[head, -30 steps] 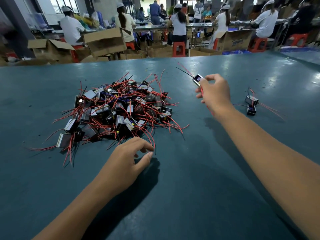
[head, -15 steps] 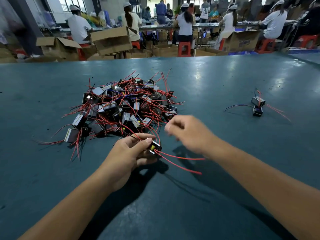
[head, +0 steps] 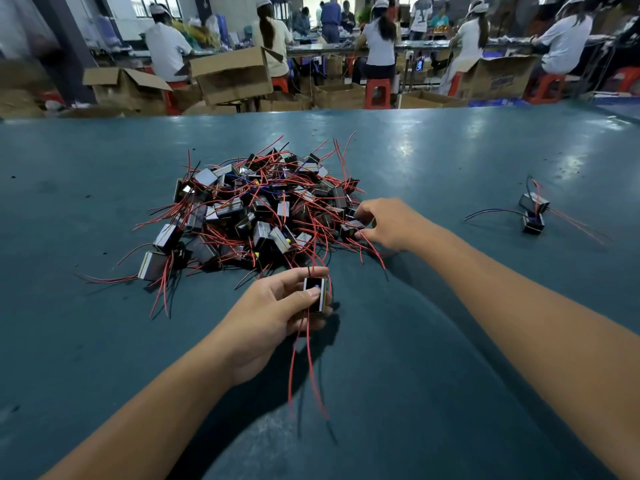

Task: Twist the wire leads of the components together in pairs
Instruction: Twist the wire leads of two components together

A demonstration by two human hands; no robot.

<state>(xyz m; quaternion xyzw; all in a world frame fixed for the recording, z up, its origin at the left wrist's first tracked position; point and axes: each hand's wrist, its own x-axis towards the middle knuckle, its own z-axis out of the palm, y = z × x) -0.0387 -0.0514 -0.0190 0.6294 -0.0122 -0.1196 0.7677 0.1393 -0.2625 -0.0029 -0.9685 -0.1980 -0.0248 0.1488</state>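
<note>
Dozens of small black block-shaped components with thin red wire leads lie heaped in a tangled pile [head: 256, 209] at the centre of the dull teal worktable [head: 433, 161], and that pile is where we are drawing our second piece. At the right edge of the frame a finished pair of joined components [head: 533, 211] sits well apart from the heap.

To do this step well, we judge it best to lift one block cleanly by its body, letting its leads slide free of the neighbours and not dragging a clump along, then bring it beside the one already held so the leads lie parallel before twisting.

Our right hand [head: 391, 225], at the pile's right edge, has its fingers curled narrow, pinching a dark component [head: 349, 227] there; whether it is lifted clear we cannot tell.

Our left hand [head: 273, 317], below the pile near mid-frame, grips a single black component with a silvery edge [head: 316, 293] between thumb and curled fingers, its red leads [head: 308, 362] dangling down toward the lower frame.
</note>
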